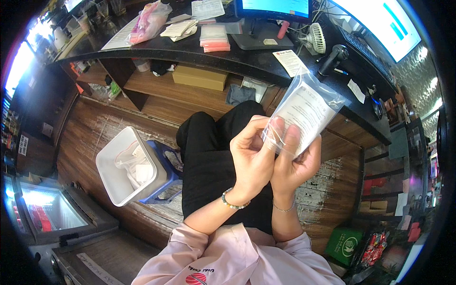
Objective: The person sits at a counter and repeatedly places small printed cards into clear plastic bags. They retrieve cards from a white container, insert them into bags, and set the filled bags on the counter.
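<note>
Both hands meet above my lap around a clear plastic bag [333, 93] with a white printed card [307, 110] inside. My left hand [251, 153] pinches the bag's near left corner, its thumb lying on the plastic. From the right, my right hand [297, 167] grips the near end, thumb on top and fingers curled beneath. The bag tilts up toward the desk, its far end crinkled. Just beyond it another printed card [285, 61] lies on the desk edge. Left of my knees, a white plastic bin [107, 178] holds several bagged cards [133, 169].
The bin rests on a blue plastic stool [162, 192]. On the black desk [249, 58] are a stack of small zip bags [214, 39], a card pile [180, 29], a pink plastic bag [148, 23], a monitor [272, 9], a small fan [316, 38] and a black scanner [333, 58]. A cardboard box [199, 77] occupies the shelf below.
</note>
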Demonstrator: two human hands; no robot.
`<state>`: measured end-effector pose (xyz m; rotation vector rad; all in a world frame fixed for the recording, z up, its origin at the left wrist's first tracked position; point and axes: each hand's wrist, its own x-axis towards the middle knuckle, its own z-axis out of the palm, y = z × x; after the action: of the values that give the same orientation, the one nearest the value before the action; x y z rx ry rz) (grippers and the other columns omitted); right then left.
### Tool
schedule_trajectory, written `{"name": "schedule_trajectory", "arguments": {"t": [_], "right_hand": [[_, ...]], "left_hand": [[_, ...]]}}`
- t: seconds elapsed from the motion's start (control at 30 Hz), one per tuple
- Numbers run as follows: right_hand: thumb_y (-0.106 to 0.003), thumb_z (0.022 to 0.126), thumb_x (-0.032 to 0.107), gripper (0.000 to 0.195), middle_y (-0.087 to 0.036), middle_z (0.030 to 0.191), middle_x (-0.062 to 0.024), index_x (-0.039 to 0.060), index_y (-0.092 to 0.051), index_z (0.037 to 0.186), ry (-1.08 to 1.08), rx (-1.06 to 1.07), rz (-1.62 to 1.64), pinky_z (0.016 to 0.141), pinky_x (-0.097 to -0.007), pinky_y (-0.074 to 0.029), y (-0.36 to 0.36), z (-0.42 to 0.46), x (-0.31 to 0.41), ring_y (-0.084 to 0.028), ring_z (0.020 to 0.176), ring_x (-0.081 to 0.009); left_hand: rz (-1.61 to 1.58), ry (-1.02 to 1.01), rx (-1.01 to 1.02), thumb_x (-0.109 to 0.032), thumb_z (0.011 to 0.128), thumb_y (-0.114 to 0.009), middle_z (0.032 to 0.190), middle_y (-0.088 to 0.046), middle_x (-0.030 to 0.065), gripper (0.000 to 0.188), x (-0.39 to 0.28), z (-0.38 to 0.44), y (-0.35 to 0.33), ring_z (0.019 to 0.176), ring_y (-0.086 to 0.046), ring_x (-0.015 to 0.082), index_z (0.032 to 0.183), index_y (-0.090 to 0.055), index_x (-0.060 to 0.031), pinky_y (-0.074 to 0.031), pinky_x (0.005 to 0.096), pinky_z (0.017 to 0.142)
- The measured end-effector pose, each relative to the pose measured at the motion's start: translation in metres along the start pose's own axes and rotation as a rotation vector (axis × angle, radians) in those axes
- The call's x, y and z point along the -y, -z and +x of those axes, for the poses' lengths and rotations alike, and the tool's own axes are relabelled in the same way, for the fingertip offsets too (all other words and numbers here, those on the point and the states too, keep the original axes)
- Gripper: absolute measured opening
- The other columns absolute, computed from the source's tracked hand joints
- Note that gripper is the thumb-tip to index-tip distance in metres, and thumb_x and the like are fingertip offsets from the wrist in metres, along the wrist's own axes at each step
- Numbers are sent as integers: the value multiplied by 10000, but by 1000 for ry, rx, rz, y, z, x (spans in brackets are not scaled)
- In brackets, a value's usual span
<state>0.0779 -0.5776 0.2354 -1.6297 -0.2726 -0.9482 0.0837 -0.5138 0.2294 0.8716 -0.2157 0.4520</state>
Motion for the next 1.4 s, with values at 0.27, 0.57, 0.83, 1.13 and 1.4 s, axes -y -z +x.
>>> {"name": "schedule_trajectory", "arguments": {"t": [0.27, 0.57, 0.83, 1.13, 1.4], "right_hand": [[-562, 999, 123, 196, -655, 1007, -96, -55, -575, 1079, 31, -10, -17, 735, -269, -498, 0, 1, -2, -614, 871, -107], [-678, 894, 81, 126, -633, 775, -65, -30, -629, 859, 35, 26, -155, 589, -261, -456, 28, 21, -9, -578, 673, -109], [-738, 809, 37, 120, -630, 756, -80, -23, -634, 815, 155, 131, -221, 565, -256, -425, 37, 19, 2, -579, 641, -147], [-716, 851, 29, 112, -648, 811, -77, -34, -634, 894, -17, 144, -6, 640, -224, -432, 31, 10, -1, -573, 722, -99], [-709, 909, 166, 206, -654, 880, -30, -25, -664, 972, -380, 273, 241, 693, -199, -433, 40, 9, 2, -563, 780, -64]], "left_hand": [[72, 37, 21, -10, 888, -684, 936, -628, 28, 95, -3, -1, 1, 882, -568, 82, 969, -655, 32, -459, 220, 795], [17, 390, 456, -55, 870, -727, 1148, -643, 104, 500, -48, 32, 31, 1000, -604, 112, 1315, -535, 70, -503, 266, 907], [164, 249, 182, -86, 951, -642, 1041, -711, 133, 302, -41, 19, 15, 922, -661, 102, 1180, -600, 106, -521, 213, 789], [19, 179, 143, -74, 969, -610, 1049, -704, 119, 244, -38, 19, 11, 953, -641, 97, 1149, -610, 91, -511, 219, 829], [-100, 313, 242, -85, 954, -639, 1059, -706, 109, 248, -43, 22, 13, 955, -645, 98, 1149, -628, 67, -516, 228, 833]]}}
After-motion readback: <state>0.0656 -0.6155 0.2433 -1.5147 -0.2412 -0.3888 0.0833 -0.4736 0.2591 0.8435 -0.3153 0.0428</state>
